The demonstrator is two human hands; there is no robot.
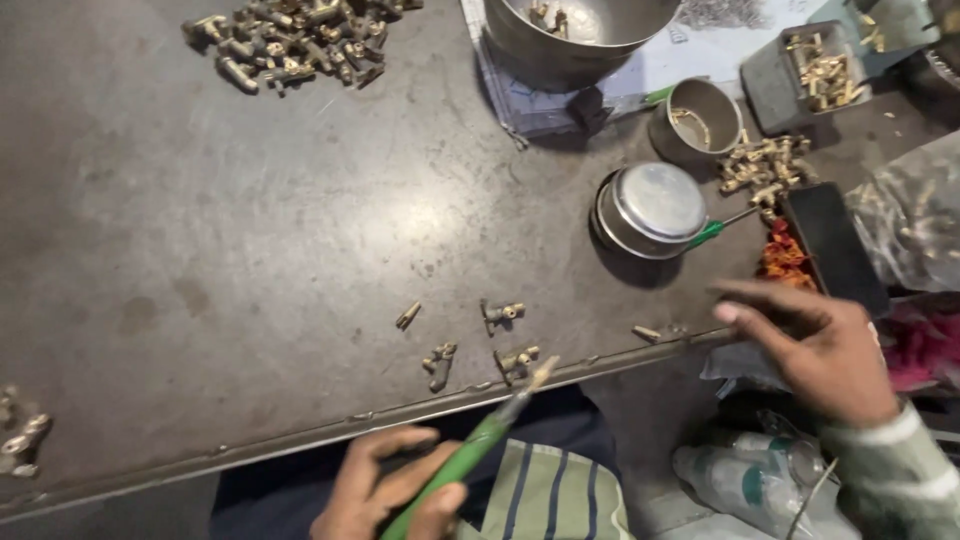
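Note:
My left hand (385,490) grips a green-handled tool (470,450) below the table's front edge, its tip pointing up toward a brass fitting (516,362) near that edge. Two more brass fittings (438,362) (500,314) and a small brass piece (408,315) lie close by on the dark metal table (230,230). My right hand (815,345) hovers at the right end of the table, fingers stretched out and holding nothing, just right of another small brass piece (647,333).
A heap of brass fittings (295,40) lies at the back left. A big steel bowl (570,35), a small steel cup (695,120), a lidded steel tin (650,210), a grey box of brass parts (810,75) and a black phone (835,250) stand at the right. Plastic bottles (745,480) lie below.

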